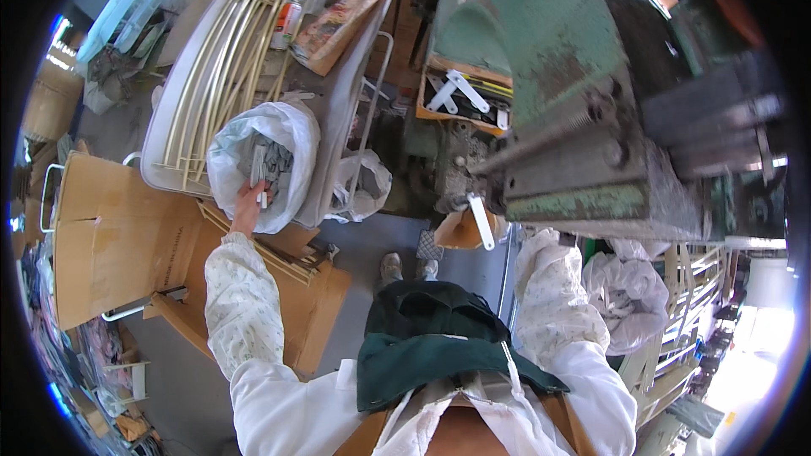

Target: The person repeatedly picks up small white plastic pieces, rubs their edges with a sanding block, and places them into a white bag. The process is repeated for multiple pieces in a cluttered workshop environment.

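Note:
My left hand [247, 205] reaches over the near rim of a white plastic bag [221, 152], its fingers closed on light-grey flat metal strips [258, 167]. More small grey metal pieces [277, 160] lie inside the bag. My right arm, in a patterned white sleeve [545, 274], goes up beneath the green machine [583, 207], which hides the hand. Left of that sleeve, a white flat strip with holes [481, 221] sticks out at a slant from the machine's front. An open box [460, 124] behind it holds several white strips [458, 93].
Long brass-coloured rods [221, 67] lie on the table left of the bag, near a spray can [285, 27]. An open cardboard box [118, 245] stands below the table at left. Another white bag [629, 295] hangs at right, beside a stack of pale bars [688, 321].

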Demonstrator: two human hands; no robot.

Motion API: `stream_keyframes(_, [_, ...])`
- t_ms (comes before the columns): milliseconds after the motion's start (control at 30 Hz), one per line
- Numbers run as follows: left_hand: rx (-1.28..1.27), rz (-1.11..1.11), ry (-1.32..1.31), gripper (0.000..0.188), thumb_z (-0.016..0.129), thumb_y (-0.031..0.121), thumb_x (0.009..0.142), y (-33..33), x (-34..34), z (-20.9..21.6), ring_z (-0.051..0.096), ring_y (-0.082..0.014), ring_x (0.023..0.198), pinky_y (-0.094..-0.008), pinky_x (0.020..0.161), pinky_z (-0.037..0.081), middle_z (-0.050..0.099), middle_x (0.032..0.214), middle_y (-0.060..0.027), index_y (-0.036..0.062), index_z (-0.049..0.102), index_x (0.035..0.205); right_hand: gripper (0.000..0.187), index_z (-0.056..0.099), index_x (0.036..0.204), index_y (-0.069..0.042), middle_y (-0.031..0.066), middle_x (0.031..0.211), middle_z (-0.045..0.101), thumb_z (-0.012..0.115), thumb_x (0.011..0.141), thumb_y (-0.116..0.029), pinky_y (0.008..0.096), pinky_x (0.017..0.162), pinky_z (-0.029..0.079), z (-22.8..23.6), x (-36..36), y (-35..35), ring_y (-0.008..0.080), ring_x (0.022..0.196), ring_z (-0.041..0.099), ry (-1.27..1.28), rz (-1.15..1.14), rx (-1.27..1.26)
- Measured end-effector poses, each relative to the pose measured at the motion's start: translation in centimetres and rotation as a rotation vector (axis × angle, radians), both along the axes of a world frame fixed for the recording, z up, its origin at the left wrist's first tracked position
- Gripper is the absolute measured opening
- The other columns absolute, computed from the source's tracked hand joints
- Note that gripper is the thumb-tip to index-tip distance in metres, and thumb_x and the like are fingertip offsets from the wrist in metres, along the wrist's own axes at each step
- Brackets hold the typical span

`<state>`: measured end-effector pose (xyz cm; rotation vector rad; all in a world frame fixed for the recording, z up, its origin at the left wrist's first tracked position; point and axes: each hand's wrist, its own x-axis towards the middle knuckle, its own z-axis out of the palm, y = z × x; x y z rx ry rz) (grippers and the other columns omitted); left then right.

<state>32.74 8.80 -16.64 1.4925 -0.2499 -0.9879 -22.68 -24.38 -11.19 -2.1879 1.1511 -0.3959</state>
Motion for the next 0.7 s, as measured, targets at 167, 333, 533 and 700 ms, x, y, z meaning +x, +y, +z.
stream_keyframes(167, [-0.106,0.123,0.058,0.019,0.061,0.016,0.091,-1.3,-4.1,-1.1,0.057,-0.0158,0.065,-0.0276,0.059,0.048,0.057,0.079,-0.0045,0.0076,0.051,0.105,0.011,0.066,0.089,-0.003,0.0017,0.068,0.047,0.066,0.082,-0.013,0.0293,0.058,0.038,1.1,-1.4,1.1,0.0148,0.062,0.044,-0.201,-0.059,0.109])
stream_keyframes(333, [0.146,0.097,-0.017,0.014,0.061,0.018,0.089,-1.2,1.1,-3.1,0.053,-0.0141,0.053,-0.0271,0.045,0.042,0.056,0.072,-0.0046,0.0061,0.053,0.088,0.01,0.067,0.086,-0.004,0.0,0.066,0.045,0.067,0.082,-0.012,0.0278,0.056,0.037,4.0,0.6,5.2,0.0124,0.06,0.043,-0.491,0.01,0.36])
stream_keyframes(533, [0.173,0.18,-0.316,0.016,0.06,0.018,0.089,-3.7,-5.6,1.8,0.055,-0.0124,0.054,-0.025,0.046,0.042,0.057,0.069,-0.0051,0.0041,0.055,0.08,0.008,0.068,0.084,-0.005,-0.002,0.064,0.043,0.068,0.081,-0.012,0.0261,0.054,0.035,10.3,2.5,9.6,0.0096,0.057,0.04,-0.574,0.038,0.546])
stream_keyframes(700, [-0.012,-0.228,-0.149,0.012,0.059,0.012,0.087,-4.1,-16.9,13.8,0.056,-0.0112,0.063,-0.0238,0.056,0.043,0.06,0.077,-0.0047,0.0013,0.059,0.092,0.005,0.072,0.083,-0.001,-0.0028,0.055,0.045,0.07,0.081,-0.006,0.0248,0.043,0.03,16.7,6.4,11.4,0.0059,0.047,0.038,-0.57,-0.246,0.537])
